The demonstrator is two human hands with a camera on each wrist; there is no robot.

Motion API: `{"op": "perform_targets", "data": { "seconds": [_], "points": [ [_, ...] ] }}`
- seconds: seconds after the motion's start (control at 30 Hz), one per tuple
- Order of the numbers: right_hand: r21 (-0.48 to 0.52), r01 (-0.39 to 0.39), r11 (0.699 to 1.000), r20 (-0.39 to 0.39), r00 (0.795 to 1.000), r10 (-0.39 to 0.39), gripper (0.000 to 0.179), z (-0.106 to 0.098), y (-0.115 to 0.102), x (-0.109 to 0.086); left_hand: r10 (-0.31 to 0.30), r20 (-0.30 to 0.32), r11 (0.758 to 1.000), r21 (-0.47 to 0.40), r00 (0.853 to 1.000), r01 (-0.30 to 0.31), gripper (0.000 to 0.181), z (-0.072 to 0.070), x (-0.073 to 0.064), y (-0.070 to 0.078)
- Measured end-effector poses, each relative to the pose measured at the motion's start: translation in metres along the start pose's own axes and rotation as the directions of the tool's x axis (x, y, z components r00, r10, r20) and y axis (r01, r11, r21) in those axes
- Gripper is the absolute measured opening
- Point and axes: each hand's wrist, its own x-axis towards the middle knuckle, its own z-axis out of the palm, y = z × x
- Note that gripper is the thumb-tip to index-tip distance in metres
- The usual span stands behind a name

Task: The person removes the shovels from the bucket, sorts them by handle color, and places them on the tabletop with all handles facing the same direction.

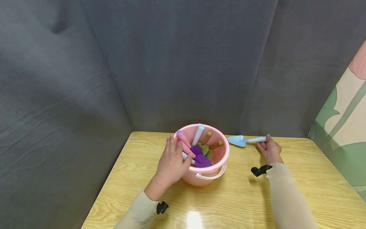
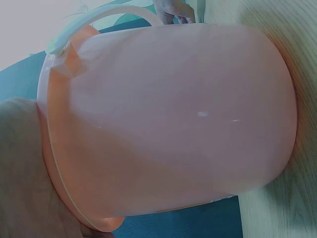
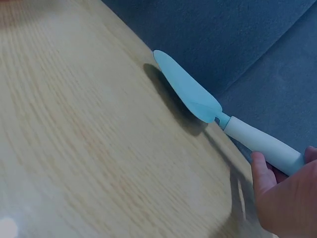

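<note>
In the head view my right hand (image 1: pixel 269 150) pinches the end of the white handle of a light blue toy hand trowel (image 1: pixel 238 140). In the right wrist view the trowel's blade (image 3: pixel 190 91) hangs just over the table by its back edge, casting a shadow. My left hand (image 1: pixel 173 162) rests on the left rim of a pink bucket (image 1: pixel 200 179), fingers straight and thumb spread over the opening. Inside the bucket stand pink handles (image 1: pixel 185 143), a white handle (image 1: pixel 198 135), brown handles (image 1: pixel 207 138) and purple tool heads (image 1: pixel 201 159).
The bucket's white carrying handle (image 1: pixel 213 176) hangs down at its front right. A wooden table (image 1: pixel 237 203) carries everything. Behind it hangs a dark grey curtain (image 1: pixel 188 63), and a painted wall panel (image 1: pixel 349 127) stands to the right.
</note>
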Motion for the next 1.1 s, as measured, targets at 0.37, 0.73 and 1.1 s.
{"op": "perform_targets", "data": {
  "seconds": [0.37, 0.73, 1.1],
  "points": [
    [-0.099, 0.000, 0.995, 0.010, 1.000, 0.001, 0.055, -0.007, 0.001, 0.014, -0.010, 0.007, 1.000, 0.010, 1.000, 0.010, 0.073, 0.000, 0.000, 0.000],
    [-0.161, 0.019, 0.987, -0.022, 0.999, -0.023, 0.054, -0.006, -0.009, 0.010, -0.014, 0.005, 1.000, -0.001, 1.000, 0.014, 0.075, 0.003, -0.002, 0.000],
    [-0.274, 0.063, 0.960, -0.097, 0.991, -0.093, 0.041, 0.005, -0.022, -0.003, -0.012, -0.003, 1.000, -0.018, 1.000, 0.012, 0.076, 0.001, 0.001, 0.000]
  ]
}}
